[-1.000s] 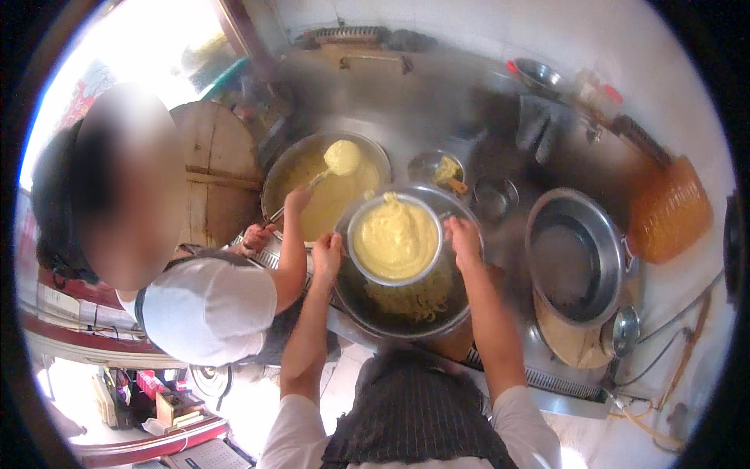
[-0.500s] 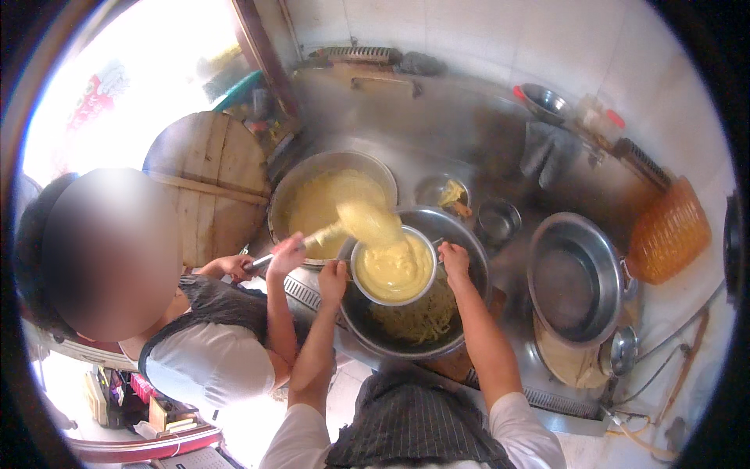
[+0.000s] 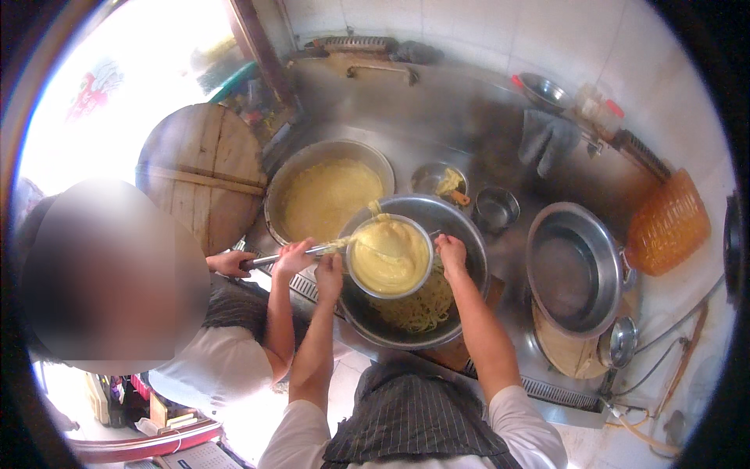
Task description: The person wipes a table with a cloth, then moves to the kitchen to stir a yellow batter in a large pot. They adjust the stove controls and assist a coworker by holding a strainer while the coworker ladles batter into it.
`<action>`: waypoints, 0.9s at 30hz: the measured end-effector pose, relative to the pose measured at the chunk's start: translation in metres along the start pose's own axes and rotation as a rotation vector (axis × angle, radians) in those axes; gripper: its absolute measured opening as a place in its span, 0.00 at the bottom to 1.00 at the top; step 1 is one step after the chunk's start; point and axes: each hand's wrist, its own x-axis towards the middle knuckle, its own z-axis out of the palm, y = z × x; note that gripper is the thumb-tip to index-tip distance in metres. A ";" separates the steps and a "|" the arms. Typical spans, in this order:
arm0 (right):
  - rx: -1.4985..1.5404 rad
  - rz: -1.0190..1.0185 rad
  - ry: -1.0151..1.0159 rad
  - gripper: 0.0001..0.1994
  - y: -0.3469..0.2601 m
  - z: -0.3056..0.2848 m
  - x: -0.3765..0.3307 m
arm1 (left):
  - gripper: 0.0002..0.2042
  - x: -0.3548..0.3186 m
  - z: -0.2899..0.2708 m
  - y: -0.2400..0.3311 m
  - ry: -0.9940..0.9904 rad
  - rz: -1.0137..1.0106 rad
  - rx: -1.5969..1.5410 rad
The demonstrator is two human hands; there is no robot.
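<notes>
While both hands are gripping it from either side, the small pot (image 3: 392,296) is hanging over the big bowl (image 3: 361,306), toward its far side. The left hand (image 3: 329,270) is closing its fingers at the pot's left edge; its handle is not showing behind them. The right hand (image 3: 451,254) is pinching a thin handle on the other edge. The pot is looking round, silvery and nearly full, its yellow batter (image 3: 383,270) showing thick, glossy and swirled, and a strand is drooping over the far rim. Pale strands (image 3: 418,313) are lying inside the big bowl, below the pot.

Left of the big bowl, a co-worker is gripping a ladle (image 3: 319,250) with two hands, one (image 3: 294,258) mid-handle and one (image 3: 230,263) near the end. Its head is resting in the pot's batter, and batter is coating the shaft.

Beyond the big bowl to the left, a wide pan (image 3: 275,216) is holding more yellow batter; a wooden lid (image 3: 205,152) is standing farther left. Just beyond the big bowl, a small dish (image 3: 423,179) is holding yellow scraps, with a cup (image 3: 497,209) sitting beside it. Right of the big bowl, a metal basin (image 3: 574,270) is sitting partly over a round board (image 3: 566,336).
</notes>
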 end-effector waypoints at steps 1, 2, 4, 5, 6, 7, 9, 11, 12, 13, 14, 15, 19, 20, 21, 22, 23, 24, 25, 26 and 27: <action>-0.012 0.007 0.006 0.13 0.000 0.001 -0.002 | 0.11 0.002 -0.001 -0.004 -0.005 -0.023 -0.002; 0.053 0.006 0.007 0.13 -0.001 0.004 -0.002 | 0.11 0.005 -0.002 -0.009 -0.010 -0.047 -0.004; 0.182 0.017 0.032 0.13 0.009 0.004 0.000 | 0.12 0.004 0.000 -0.002 -0.029 -0.041 0.048; 0.122 0.003 0.037 0.13 0.013 0.002 0.002 | 0.12 0.001 0.000 0.001 -0.031 -0.007 0.102; 0.063 -0.015 0.039 0.12 0.013 0.000 0.005 | 0.12 0.001 0.000 0.004 -0.039 -0.008 0.129; 0.004 -0.034 0.041 0.12 0.014 -0.001 0.007 | 0.13 0.000 -0.001 0.008 -0.048 -0.008 0.156; 0.034 -0.005 0.038 0.12 0.015 0.000 0.006 | 0.13 -0.001 0.000 0.005 -0.014 0.021 0.164; 0.049 0.000 0.039 0.13 0.014 0.001 0.003 | 0.14 0.000 -0.002 -0.001 -0.003 0.008 0.160; 0.048 -0.006 0.049 0.13 0.015 0.000 0.002 | 0.14 0.001 -0.001 -0.001 -0.016 -0.021 0.149; 0.047 -0.011 0.060 0.14 0.017 -0.001 0.002 | 0.14 0.001 -0.001 -0.001 -0.027 -0.037 0.138; 0.033 -0.013 0.057 0.14 0.017 -0.003 0.003 | 0.14 0.001 0.000 -0.001 -0.037 -0.053 0.127; 0.020 -0.016 0.049 0.14 0.016 -0.003 0.002 | 0.14 0.001 -0.001 0.001 -0.040 -0.056 0.118; 0.027 0.028 0.066 0.12 0.009 -0.001 -0.003 | 0.15 0.002 -0.001 -0.004 -0.011 -0.017 0.147; 0.035 0.010 0.062 0.12 0.009 0.000 -0.004 | 0.15 0.003 -0.003 -0.005 -0.018 -0.002 0.185; 0.043 -0.006 0.065 0.12 0.014 -0.002 -0.002 | 0.15 0.002 -0.002 -0.001 -0.026 0.003 0.178; 0.051 -0.021 0.068 0.12 0.018 -0.003 0.001 | 0.14 0.001 -0.001 0.005 -0.033 0.008 0.170; 0.056 -0.036 0.076 0.12 0.022 -0.005 0.004 | 0.14 0.001 0.001 0.006 -0.037 0.015 0.151; 0.062 -0.050 0.076 0.12 0.023 -0.004 0.004 | 0.14 0.000 0.000 0.007 -0.037 0.019 0.135; 0.069 -0.064 0.077 0.12 0.025 -0.003 0.005 | 0.14 -0.001 -0.001 0.007 -0.037 0.023 0.119; 0.075 -0.061 0.074 0.12 0.027 -0.004 0.005 | 0.14 -0.002 -0.001 0.007 -0.040 0.030 0.114; 0.082 -0.063 0.069 0.12 0.027 -0.004 0.007 | 0.13 -0.002 0.000 0.006 -0.043 0.026 0.083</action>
